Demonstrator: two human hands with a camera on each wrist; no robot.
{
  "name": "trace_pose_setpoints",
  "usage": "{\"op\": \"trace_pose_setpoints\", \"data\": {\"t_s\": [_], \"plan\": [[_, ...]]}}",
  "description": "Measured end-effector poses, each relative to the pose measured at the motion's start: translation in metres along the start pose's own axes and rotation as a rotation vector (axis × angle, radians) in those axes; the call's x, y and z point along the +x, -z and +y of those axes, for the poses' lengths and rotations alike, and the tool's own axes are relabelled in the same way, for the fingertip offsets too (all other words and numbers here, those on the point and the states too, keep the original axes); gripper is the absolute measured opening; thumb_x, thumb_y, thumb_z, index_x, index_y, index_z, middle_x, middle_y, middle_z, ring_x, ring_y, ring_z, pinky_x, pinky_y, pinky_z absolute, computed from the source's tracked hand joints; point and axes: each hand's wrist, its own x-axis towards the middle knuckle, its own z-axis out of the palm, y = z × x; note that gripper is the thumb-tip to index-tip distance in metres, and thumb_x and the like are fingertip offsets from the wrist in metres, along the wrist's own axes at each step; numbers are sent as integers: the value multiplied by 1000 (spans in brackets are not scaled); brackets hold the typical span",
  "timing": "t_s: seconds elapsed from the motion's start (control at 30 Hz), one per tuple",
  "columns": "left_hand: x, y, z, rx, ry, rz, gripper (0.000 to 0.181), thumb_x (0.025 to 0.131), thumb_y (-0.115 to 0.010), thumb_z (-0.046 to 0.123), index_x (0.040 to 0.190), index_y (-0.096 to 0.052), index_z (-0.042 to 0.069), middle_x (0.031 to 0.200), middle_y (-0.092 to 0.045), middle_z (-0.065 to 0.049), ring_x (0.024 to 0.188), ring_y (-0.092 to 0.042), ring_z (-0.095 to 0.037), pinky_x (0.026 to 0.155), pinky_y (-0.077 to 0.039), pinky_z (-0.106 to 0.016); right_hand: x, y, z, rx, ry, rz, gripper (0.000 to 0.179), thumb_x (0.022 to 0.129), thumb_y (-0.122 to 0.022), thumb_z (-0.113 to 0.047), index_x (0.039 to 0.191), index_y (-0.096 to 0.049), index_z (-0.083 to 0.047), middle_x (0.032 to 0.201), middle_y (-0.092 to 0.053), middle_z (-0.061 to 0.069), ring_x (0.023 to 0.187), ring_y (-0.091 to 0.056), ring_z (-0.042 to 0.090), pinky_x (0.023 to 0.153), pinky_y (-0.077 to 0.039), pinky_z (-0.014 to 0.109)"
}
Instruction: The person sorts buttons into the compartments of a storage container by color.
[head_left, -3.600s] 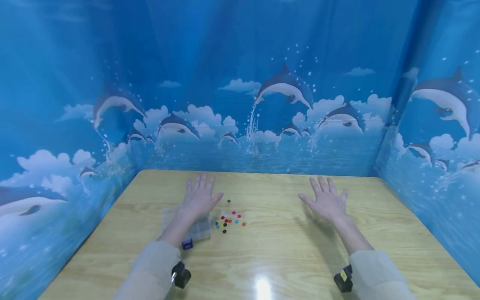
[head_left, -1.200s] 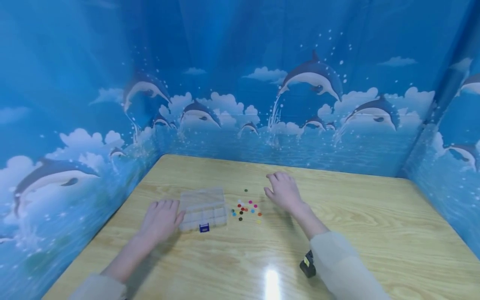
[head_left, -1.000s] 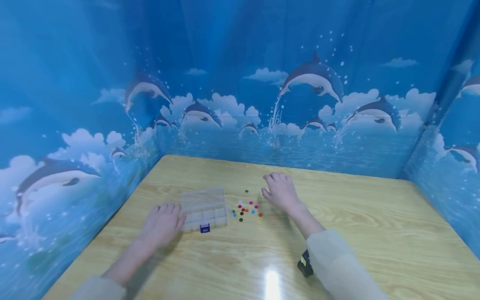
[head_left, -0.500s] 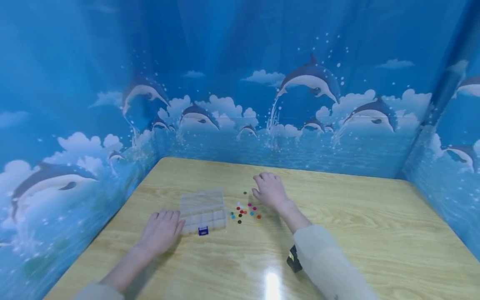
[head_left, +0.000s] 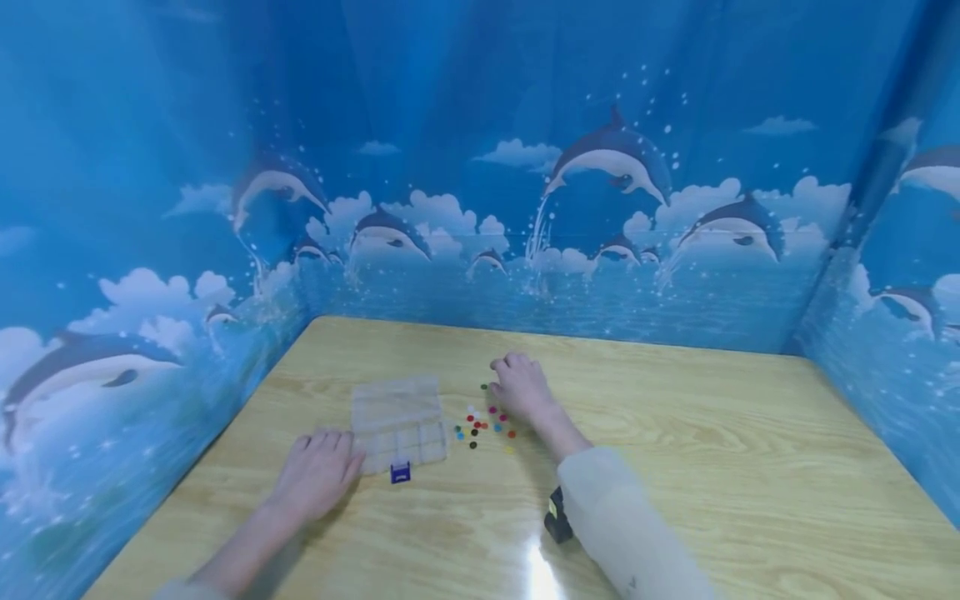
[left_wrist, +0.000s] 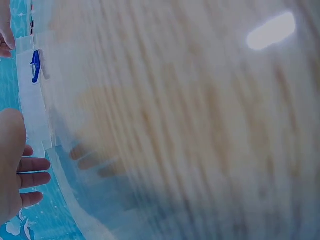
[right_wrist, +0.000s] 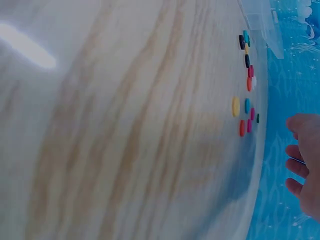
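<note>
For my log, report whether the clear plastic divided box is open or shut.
The box is open: its transparent lid is swung back, compartments uncovered.

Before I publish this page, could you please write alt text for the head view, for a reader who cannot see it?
A person's right hand hovers beside small coloured discs scattered on a wood-grained table, while their left hand is beside an open, clear compartment box with a blue latch. Behind hangs a blue backdrop printed with dolphins.

No words, labels, brands or numbers — nothing legible in any view.
</note>
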Motion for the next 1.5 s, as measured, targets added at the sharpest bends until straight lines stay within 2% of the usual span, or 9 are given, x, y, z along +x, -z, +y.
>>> {"op": "trace_pose_setpoints", "data": {"t_s": [0.17, 0.57, 0.8, 0.93, 1.13, 1.3, 1.5], "plan": [[-2, 0, 1, -3, 11, -12, 33, 92, -54, 29, 103, -59, -3, 99, -61, -20, 96, -57, -37, 83, -43, -52, 2, -8, -1, -20, -5, -4, 35, 89, -60, -21, 122, -56, -8, 117, -56, 9, 109, -49, 26, 93, -40, 43], [-2, 3, 2, -7, 20, -19, 38, 91, -55, 30, 107, -58, -4, 103, -61, -22, 99, -56, -37, 85, -41, -53, 9, -11, -2, 23, -44, -14, 33, 89, -60, -22, 119, -58, -8, 112, -57, 8, 104, -50, 24, 90, -41, 40], [-2, 2, 1, 6, 6, 1, 37, 89, -56, 31, 103, -59, -3, 98, -61, -20, 95, -57, -36, 82, -42, -51, 10, -17, -1, 36, -56, -25, 31, 90, -58, -22, 118, -59, -7, 113, -57, 10, 106, -50, 26, 92, -40, 42], [-1, 3, 2, 13, 0, 4, 36, 89, -57, 31, 102, -59, -3, 96, -61, -19, 93, -57, -35, 81, -42, -50, 9, -21, -2, 94, -84, -32, 31, 90, -58, -20, 118, -59, -7, 114, -57, 10, 108, -50, 26, 93, -39, 43], [-1, 7, 4, 7, 3, -30, 36, 88, -58, 30, 102, -58, -3, 99, -61, -20, 96, -56, -36, 82, -42, -50, 8, -23, -3, 191, -130, -53, 31, 88, -61, -21, 115, -60, -7, 110, -58, 10, 106, -51, 27, 94, -39, 45], [-1, 7, 4, 11, 5, -42, 36, 88, -58, 31, 103, -58, -3, 100, -61, -20, 97, -56, -36, 83, -41, -51, 9, -24, -4, 186, -136, -69, 29, 88, -61, -21, 115, -61, -9, 108, -58, 8, 104, -51, 25, 92, -40, 43], [-1, 5, 4, 21, -9, -19, 35, 88, -58, 31, 101, -59, -2, 98, -61, -19, 95, -56, -35, 82, -42, -50, 11, -26, -4, 113, -98, -86, 25, 89, -61, -21, 112, -64, -12, 106, -57, 6, 102, -49, 24, 88, -41, 41]]}}
